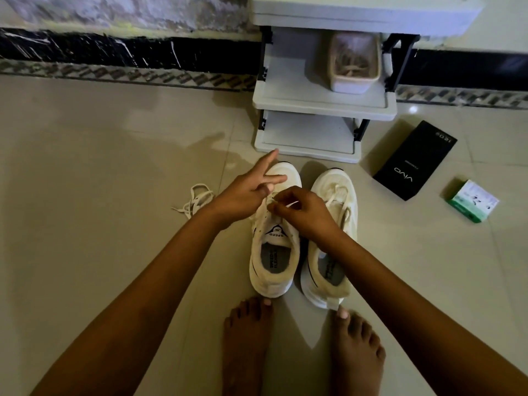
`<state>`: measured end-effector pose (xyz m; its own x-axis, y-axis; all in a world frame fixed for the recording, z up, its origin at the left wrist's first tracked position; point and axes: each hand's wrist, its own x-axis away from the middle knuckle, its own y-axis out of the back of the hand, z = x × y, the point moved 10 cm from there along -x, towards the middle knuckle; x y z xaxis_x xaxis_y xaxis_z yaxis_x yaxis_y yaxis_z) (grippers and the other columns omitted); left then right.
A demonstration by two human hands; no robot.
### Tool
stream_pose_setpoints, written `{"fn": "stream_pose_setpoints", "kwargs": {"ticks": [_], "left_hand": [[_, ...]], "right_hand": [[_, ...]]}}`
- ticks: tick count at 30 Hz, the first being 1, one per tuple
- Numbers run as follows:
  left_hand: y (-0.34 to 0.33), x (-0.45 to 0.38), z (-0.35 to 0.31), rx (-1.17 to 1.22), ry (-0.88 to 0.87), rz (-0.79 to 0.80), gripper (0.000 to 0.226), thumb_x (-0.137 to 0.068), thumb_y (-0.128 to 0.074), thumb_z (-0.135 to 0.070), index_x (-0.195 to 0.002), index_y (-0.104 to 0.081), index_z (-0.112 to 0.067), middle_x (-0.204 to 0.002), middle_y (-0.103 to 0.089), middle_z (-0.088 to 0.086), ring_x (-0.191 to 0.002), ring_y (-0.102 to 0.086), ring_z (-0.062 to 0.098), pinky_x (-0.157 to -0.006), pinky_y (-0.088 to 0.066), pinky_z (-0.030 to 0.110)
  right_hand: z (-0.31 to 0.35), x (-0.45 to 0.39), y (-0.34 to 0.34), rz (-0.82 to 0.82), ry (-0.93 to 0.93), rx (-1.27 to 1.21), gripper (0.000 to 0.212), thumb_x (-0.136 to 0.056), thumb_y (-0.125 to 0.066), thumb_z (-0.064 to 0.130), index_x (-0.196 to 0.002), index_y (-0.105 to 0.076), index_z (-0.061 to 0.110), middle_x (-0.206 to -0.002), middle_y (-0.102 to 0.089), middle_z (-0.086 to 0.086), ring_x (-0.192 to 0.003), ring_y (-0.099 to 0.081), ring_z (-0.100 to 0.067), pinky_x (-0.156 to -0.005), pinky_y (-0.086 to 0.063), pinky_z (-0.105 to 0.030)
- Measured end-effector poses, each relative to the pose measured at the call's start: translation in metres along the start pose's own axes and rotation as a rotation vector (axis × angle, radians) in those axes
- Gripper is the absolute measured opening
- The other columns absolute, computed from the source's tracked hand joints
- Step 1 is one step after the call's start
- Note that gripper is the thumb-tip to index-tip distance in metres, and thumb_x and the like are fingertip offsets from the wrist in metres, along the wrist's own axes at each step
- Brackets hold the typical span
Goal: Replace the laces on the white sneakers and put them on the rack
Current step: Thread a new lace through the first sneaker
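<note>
1. White sneakers stand side by side on the tiled floor (114, 167), toes toward the rack (323, 104); the left shoe (274, 252) is just beside the right shoe (334, 238).
2. Both shoes sit on the floor just in front of the rack's lowest shelf, not on it.
3. Over the left shoe's eyelet area, the right hand (303, 212) has its fingers curled and pinches a thin white lace (288, 205) between thumb and fingertips.
4. Beside it, the left hand (248, 192) reaches over the same shoe with two fingers stretched out toward the toe; its thumb and the other fingers bend in near the lace, but whether they pinch it cannot be told.
5. The left shoe's upper eyelets look bare, and its tongue with a black logo is exposed.
6. The right shoe has a lace threaded loosely across its front.
7. A loose lace (194, 200) lies tangled on the floor left of the left shoe, apart from it.
8. On the rack's middle shelf stands a small basket (354, 78); its contents are too blurred to tell.
9. Right of the rack, a black box (414, 161) lies flat on the floor, with a small green-and-white box (471, 201) further right.
10. Two bare feet (248, 347) rest on the tiles; the toes touch the heels of the shoes.
</note>
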<state>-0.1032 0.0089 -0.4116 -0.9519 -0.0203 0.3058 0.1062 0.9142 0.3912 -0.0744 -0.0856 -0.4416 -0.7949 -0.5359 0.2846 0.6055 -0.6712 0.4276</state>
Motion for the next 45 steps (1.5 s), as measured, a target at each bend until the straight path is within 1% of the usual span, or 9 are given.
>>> {"fn": "stream_pose_setpoints", "kwargs": {"ticks": [6, 10, 14, 20, 26, 29, 32, 37, 45], "left_hand": [[-0.005, 0.0, -0.004, 0.338, 0.053, -0.037, 0.058, -0.1, -0.039, -0.019, -0.149, -0.011, -0.034, -0.145, -0.044, 0.0, -0.135, -0.038, 0.019, -0.112, -0.023, 0.04], [-0.004, -0.002, 0.003, 0.37, 0.092, -0.066, 0.058, -0.097, -0.046, -0.03, -0.147, -0.017, -0.038, -0.149, -0.035, -0.003, -0.129, -0.04, 0.015, -0.102, -0.03, 0.031], [0.007, -0.001, 0.019, 0.31, 0.154, -0.196, 0.036, -0.094, -0.053, -0.028, -0.129, -0.05, -0.022, -0.122, -0.059, -0.002, -0.114, -0.054, 0.016, -0.09, -0.044, 0.028], [0.007, 0.002, 0.016, 0.175, 0.126, -0.212, 0.007, -0.091, -0.057, -0.01, -0.09, -0.064, -0.013, -0.087, -0.066, 0.002, -0.09, -0.061, 0.015, -0.088, -0.048, 0.032], [0.062, 0.017, -0.021, 0.413, -0.134, -0.522, 0.014, -0.1, -0.038, -0.012, -0.092, -0.048, -0.014, -0.074, -0.056, -0.003, -0.061, -0.057, 0.003, -0.062, -0.051, 0.018], [0.081, 0.02, -0.037, 0.505, -0.237, -0.549, 0.015, -0.1, -0.037, -0.012, -0.091, -0.047, -0.018, -0.071, -0.051, -0.005, -0.05, -0.043, 0.002, -0.05, -0.044, 0.018], [0.07, 0.008, -0.032, 0.236, -0.083, -0.49, 0.018, -0.098, -0.043, -0.014, -0.085, -0.049, -0.024, -0.074, -0.056, -0.006, -0.053, -0.046, 0.0, -0.049, -0.04, 0.016], [-0.011, -0.004, 0.004, -0.293, 0.058, -0.159, 0.008, -0.09, -0.057, -0.012, -0.086, -0.062, -0.017, -0.088, -0.062, -0.003, -0.088, -0.058, 0.015, -0.078, -0.046, 0.026], [-0.024, -0.003, 0.01, -0.556, 0.09, -0.234, 0.019, -0.089, -0.054, -0.015, -0.098, -0.071, -0.014, -0.102, -0.069, 0.012, -0.095, -0.062, 0.03, -0.084, -0.049, 0.036]], "right_hand": [[0.017, 0.004, -0.008, -0.043, -0.006, -0.284, 0.015, -0.088, -0.063, 0.015, -0.097, -0.069, 0.005, -0.094, -0.069, -0.01, -0.091, -0.064, -0.023, -0.086, -0.05, -0.037], [0.019, 0.005, -0.005, -0.083, 0.031, -0.273, 0.006, -0.086, -0.065, 0.014, -0.082, -0.07, 0.014, -0.076, -0.067, 0.003, -0.08, -0.063, -0.019, -0.084, -0.051, -0.04], [0.01, 0.003, 0.008, -0.168, 0.036, -0.245, 0.008, -0.084, -0.069, 0.016, -0.082, -0.073, 0.009, -0.08, -0.071, -0.009, -0.078, -0.067, -0.026, -0.082, -0.053, -0.045], [0.004, 0.004, 0.017, -0.203, 0.084, -0.103, 0.01, -0.082, -0.071, 0.026, -0.079, -0.072, 0.016, -0.074, -0.069, 0.002, -0.07, -0.065, -0.014, -0.074, -0.054, -0.04], [-0.023, 0.002, 0.003, 0.055, -0.083, 0.49, 0.06, -0.07, -0.071, 0.057, -0.114, -0.054, 0.02, -0.102, -0.064, 0.001, -0.089, -0.061, -0.017, -0.073, -0.051, -0.033], [-0.021, 0.003, -0.001, 0.071, -0.091, 0.569, 0.057, -0.075, -0.07, 0.052, -0.114, -0.052, 0.015, -0.103, -0.064, -0.004, -0.09, -0.061, -0.021, -0.075, -0.052, -0.036], [-0.018, 0.006, 0.007, 0.006, -0.094, 0.491, 0.041, -0.078, -0.071, 0.038, -0.101, -0.062, 0.005, -0.093, -0.066, -0.01, -0.083, -0.061, -0.024, -0.074, -0.052, -0.038], [-0.024, 0.005, 0.017, -0.013, -0.153, 0.264, 0.017, -0.083, -0.066, 0.015, -0.089, -0.07, 0.0, -0.087, -0.069, -0.016, -0.074, -0.062, -0.024, -0.073, -0.053, -0.036], [-0.051, 0.006, 0.018, 0.064, -0.376, -0.058, 0.009, -0.084, -0.065, 0.006, -0.089, -0.068, 0.012, -0.075, -0.06, -0.001, -0.067, -0.055, -0.011, -0.061, -0.046, -0.019]]}}
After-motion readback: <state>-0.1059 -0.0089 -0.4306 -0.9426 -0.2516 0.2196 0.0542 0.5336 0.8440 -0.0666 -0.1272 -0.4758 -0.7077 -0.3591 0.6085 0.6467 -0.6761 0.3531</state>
